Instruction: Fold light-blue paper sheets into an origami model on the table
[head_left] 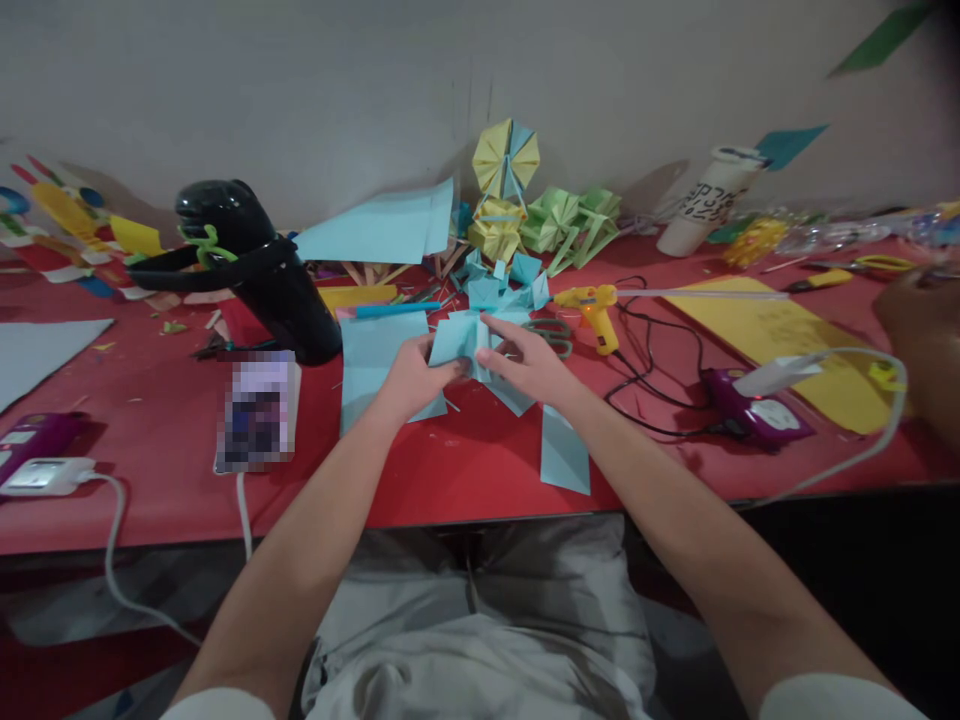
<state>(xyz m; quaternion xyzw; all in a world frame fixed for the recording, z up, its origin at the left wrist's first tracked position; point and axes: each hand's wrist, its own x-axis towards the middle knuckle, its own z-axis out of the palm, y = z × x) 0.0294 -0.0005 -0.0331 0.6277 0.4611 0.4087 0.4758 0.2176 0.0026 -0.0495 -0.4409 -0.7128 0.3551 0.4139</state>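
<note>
A folded light blue paper is held up between my two hands at the middle of the table. My left hand is closed on its left lower edge. From the right, my right hand pinches the same paper with thumb and forefinger. Light blue sheets lie under and left of my hands, and a small blue piece lies below my right wrist. Just beyond the hands sits a pile of folded blue pieces. Green-handled scissors lie partly hidden behind my right hand.
A yellow glue gun with its black cable lies right of my hands. Further right are a purple power strip and yellow paper. A black bottle and a phone are left. Another person's hand shows far right.
</note>
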